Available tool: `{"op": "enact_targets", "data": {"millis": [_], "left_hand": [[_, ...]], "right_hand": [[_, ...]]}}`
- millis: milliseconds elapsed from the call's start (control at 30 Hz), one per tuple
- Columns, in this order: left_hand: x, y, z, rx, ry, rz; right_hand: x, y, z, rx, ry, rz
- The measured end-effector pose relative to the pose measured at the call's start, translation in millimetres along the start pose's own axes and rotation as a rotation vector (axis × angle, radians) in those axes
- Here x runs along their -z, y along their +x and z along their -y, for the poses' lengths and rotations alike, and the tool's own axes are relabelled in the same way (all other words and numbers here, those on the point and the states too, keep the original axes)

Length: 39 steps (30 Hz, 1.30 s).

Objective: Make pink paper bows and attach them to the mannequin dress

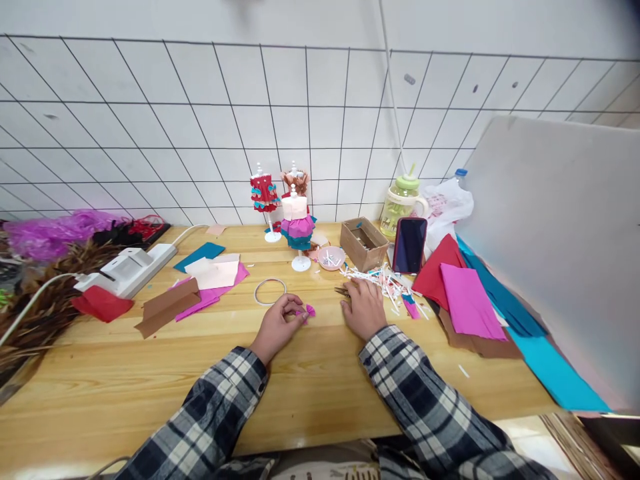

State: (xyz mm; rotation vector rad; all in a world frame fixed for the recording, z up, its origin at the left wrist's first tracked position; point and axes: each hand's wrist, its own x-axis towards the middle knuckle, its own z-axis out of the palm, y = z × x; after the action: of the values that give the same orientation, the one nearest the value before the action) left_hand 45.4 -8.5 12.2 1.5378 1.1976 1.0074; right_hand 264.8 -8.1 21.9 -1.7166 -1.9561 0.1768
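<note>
My left hand [280, 327] is closed in a pinch on a small magenta crepe-paper bow [311, 311], just above the wooden table. A thin ring [261, 283] lies beside its knuckles. My right hand [366, 308] rests palm down, fingers curled over a small pointed metal tool [342, 291]; most of that tool is hidden, so its kind cannot be made out. Its fingertips reach the edge of a heap of short white paper sticks [395, 283]. Beyond the hands stands a mini dress form [297, 227] in a pale pink, magenta and teal paper dress.
Two more dressed forms, one in a red dress [264, 193], stand behind. A pink dish [331, 258], wooden box [364, 245], phone [409, 245] and green-lidded bottle [400, 205] sit at the back. Coloured paper [473, 303] lies right; a power strip [127, 267] and paper scraps lie left.
</note>
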Motion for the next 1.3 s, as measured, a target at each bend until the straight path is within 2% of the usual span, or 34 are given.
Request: {"op": "enact_targets", "data": {"millis": [67, 133, 300, 400, 567, 700, 767, 867, 933, 1033, 1100, 1167, 1300], "left_hand": [[-1.9, -3, -2, -0.003, 0.026, 0.011], [-4.9, -6, -4, -0.012, 0.061, 0.033], [-7.1, -11, -9, -0.046, 0.057, 0.075], [-2.4, -8, -9, -0.04, -0.014, 0.119], [-0.6, -3, -2, 0.021, 0.027, 0.06], [-1.0, -1, 2, -0.035, 0.116, 0.063], [7.2, 1, 1, -0.115, 0.288, 0.029], [32.7, 6, -2, -0.227, 0.745, -0.053], [51.9, 10, -2, -0.195, 0.993, -0.103], [70.5, 13, 1, -0.107, 1.14, -0.123], [73.0, 15, 2, -0.076, 1.14, -0.104], [69.1, 16, 2, -0.069, 1.047, -0.088], [49.2, 10, -3, -0.092, 0.531, -0.064]], "right_hand": [[-2, -4, 9, 0.076, 0.165, -0.016], [-7, -9, 21, 0.114, 0.377, 0.085], [-23, -15, 34, -0.088, 0.682, 0.279], [-26, -12, 29, -0.168, 0.761, 0.281], [-24, -11, 25, -0.187, 0.698, 0.253], [-21, -11, 26, -0.157, 0.587, 0.286], [-17, -9, 25, -0.142, 0.474, 0.283], [-12, -6, 21, -0.092, 0.274, 0.271], [-10, -4, 17, -0.069, 0.195, 0.277], [-10, -2, 12, -0.074, 0.138, 0.272], [-10, -2, 10, -0.088, 0.14, 0.244], [-10, -2, 9, -0.095, 0.174, 0.166], [-3, -4, 19, 0.005, 0.309, -0.014]]}}
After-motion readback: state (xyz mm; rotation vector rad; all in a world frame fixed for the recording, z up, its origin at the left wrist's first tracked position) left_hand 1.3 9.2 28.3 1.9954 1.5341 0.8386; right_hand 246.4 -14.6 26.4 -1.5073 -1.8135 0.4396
